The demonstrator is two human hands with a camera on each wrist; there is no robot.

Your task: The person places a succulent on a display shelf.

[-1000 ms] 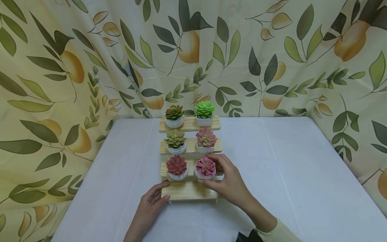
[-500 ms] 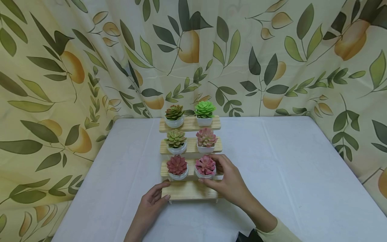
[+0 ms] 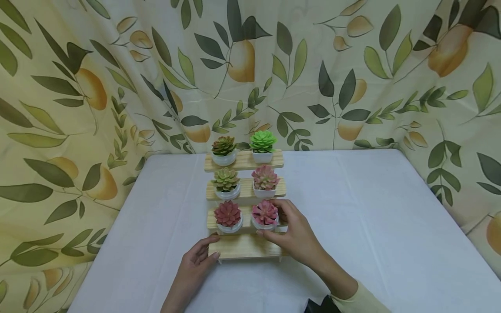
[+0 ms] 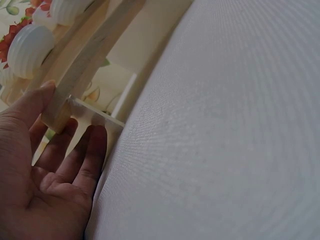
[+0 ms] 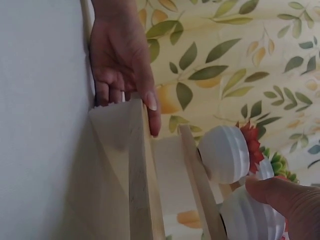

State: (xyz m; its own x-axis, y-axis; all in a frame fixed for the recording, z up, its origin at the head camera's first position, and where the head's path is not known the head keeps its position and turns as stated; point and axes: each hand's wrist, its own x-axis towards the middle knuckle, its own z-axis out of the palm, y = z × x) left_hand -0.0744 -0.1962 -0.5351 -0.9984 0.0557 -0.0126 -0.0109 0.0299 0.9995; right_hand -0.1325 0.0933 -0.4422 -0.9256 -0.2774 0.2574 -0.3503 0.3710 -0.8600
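A tiered plant stand with pale wooden boards and white supports stands mid-table. My left hand holds the left end of its lowest board, the thumb along the front and the fingers behind, as the left wrist view shows. On the board above, my right hand grips the white ribbed pot of a pink succulent, thumb in front and fingers round the far side. That pot appears at the bottom of the right wrist view. Beside it on the left sits a dark red succulent in a white pot.
Higher boards hold a pale green succulent, a pinkish one, a brownish-green one and a bright green one. A white cloth covers the table. Behind hangs a leaf-and-fruit curtain. A black object lies near the right sleeve.
The head view has shifted slightly, moving the scene a little to the left in it. Both hands keep their holds, and the pots stay in place on the stand.
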